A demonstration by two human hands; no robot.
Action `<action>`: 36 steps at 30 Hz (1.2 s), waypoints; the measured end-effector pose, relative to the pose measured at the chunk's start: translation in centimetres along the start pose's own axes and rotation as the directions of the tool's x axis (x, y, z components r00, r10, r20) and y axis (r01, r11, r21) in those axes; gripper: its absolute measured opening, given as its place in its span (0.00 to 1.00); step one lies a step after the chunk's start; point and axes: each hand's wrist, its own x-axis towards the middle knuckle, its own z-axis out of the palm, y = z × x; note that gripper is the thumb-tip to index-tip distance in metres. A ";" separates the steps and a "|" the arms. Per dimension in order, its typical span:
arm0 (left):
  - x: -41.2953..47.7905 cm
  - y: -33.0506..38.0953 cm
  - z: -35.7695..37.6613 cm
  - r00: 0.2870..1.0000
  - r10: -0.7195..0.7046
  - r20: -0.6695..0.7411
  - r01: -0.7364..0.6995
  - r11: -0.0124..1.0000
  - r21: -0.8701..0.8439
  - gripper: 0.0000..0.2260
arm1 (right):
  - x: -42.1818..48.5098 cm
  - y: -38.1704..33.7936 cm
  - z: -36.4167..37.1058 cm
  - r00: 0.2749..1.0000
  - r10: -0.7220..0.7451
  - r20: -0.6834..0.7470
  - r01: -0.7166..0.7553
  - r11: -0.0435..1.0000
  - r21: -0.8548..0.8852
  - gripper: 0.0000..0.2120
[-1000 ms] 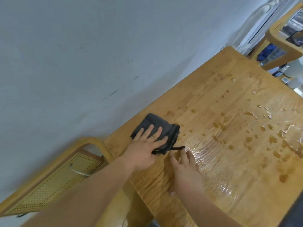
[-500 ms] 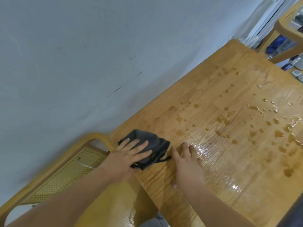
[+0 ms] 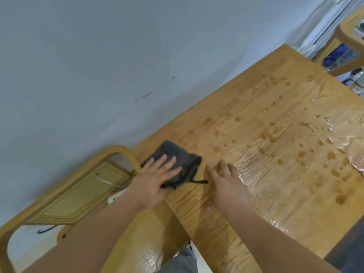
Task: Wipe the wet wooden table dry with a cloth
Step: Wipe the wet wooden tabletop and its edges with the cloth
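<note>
Chair at far left: curved wooden frame, cane-mesh back panel, set against the grey wall and just beside the left end of the table. Left hand comes in from the lower left, palm down, fingers straight and spread apart, lying flat on top of the cloth. Cloth is dark grey and bunched, and sits on the table's left corner, close to the wall-side edge and near the chair's top rail. Its far part shows beyond the fingertips; the near part is under the palm. Thin black loop trails from the cloth's near right corner toward the right hand; cannot tell whether it touches. Right hand lies just right of the cloth, palm down on bare wood, fingers straight and slightly apart, thumb out to the side, holding nothing. Grey trousers show below, between the forearms. Glossy wet film begins at the right hand's fingertips and runs right along the grain. Further right, scattered drops and dark damp spots cover the middle of the tabletop. Shining puddle lies at the right edge. Second wooden frame stands beyond the table's far end, upper right.
</note>
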 end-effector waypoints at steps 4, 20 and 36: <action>2.0 2.7 0.0 0.919 -0.386 -0.075 0.371 0.914 -0.162 0.28 | -0.2 0.2 0.8 0.999 0.001 -0.043 0.000 1.000 0.031 0.68; -0.2 22.6 9.7 0.882 -0.457 -0.115 0.452 0.889 -0.072 0.29 | -10.4 14.9 4.9 0.985 -0.113 -0.132 0.124 0.989 0.077 0.26; -3.1 40.4 17.5 0.993 -0.099 0.062 0.096 0.994 0.043 0.32 | -17.5 30.0 9.5 0.990 -0.078 -0.113 0.097 0.980 0.172 0.23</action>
